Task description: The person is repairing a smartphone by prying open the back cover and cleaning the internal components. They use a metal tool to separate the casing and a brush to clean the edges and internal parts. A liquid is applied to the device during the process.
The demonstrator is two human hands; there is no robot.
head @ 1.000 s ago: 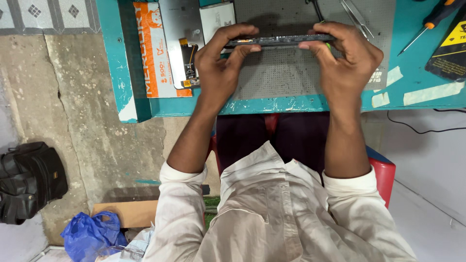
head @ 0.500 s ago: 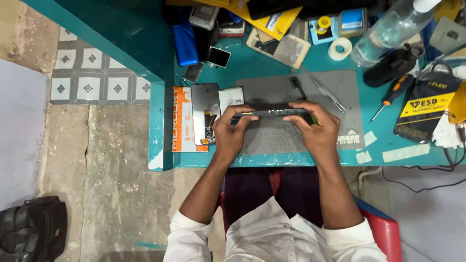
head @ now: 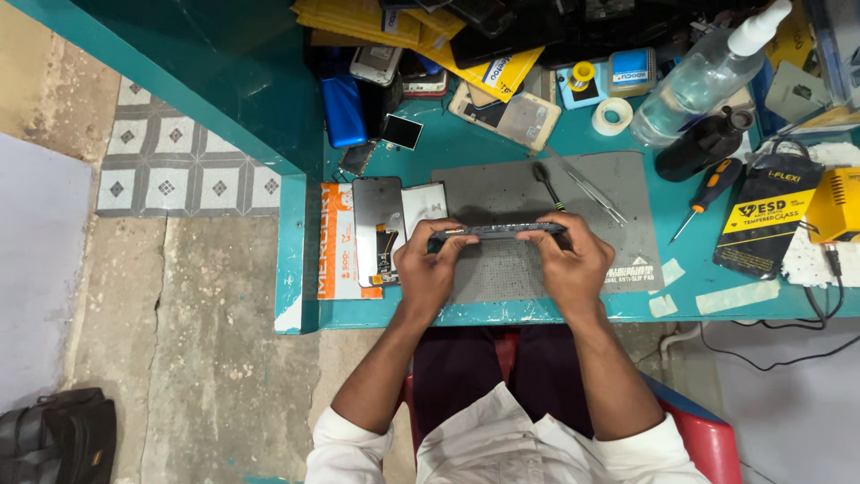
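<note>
The person wears a loose off-white shirt [head: 511,448] with a slightly crumpled front and long sleeves turned back into thick cuffs just below the elbows, so both forearms are bare. Below the shirt, toward the teal workbench edge [head: 502,314], the lap is covered by dark maroon trousers [head: 484,358]. The left hand [head: 428,269] and the right hand [head: 569,269] are bare, without gloves.

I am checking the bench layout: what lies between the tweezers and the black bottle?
Head view: past the tweezers only bare grey mat, then a strip of bare teal table, before the black bottle.
</note>
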